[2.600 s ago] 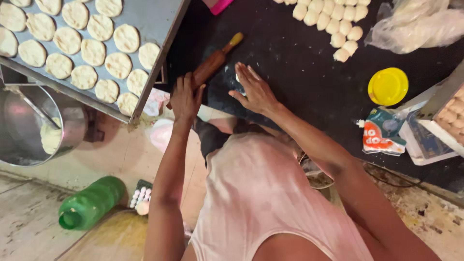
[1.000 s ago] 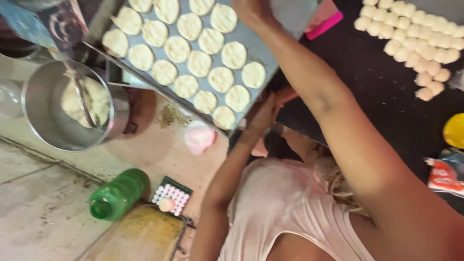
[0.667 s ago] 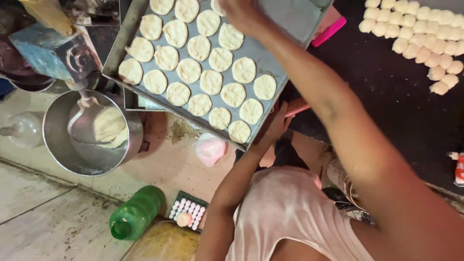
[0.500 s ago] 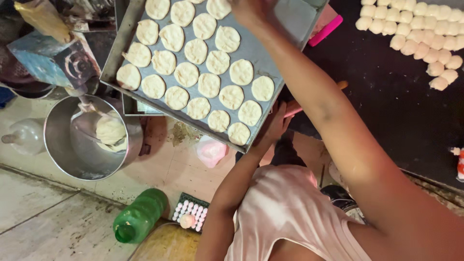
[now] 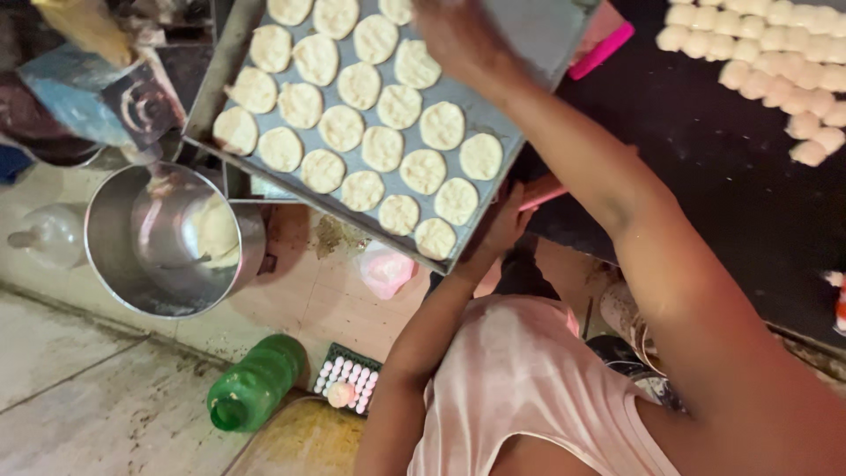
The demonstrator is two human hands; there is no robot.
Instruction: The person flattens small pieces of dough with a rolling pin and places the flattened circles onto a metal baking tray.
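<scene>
A grey metal baking tray holds several flattened dough discs in rows. My right hand reaches across to the tray's far side beside the top row; it is blurred and partly cut off. My left hand rests with straight fingers against the tray's near right corner, next to an orange rolling pin. Small dough balls lie in rows on the dark table at the upper right.
On the tiled floor at the left stands a steel pot with dough and a ladle. A green bottle, a small dotted black box, a pink bag and a clear bottle lie nearby. A pink tool lies beside the tray.
Both hands left the rolling pin's middle. My right arm stretched over the tray to its far side, my left hand went to the tray's corner, and my view swung left.
</scene>
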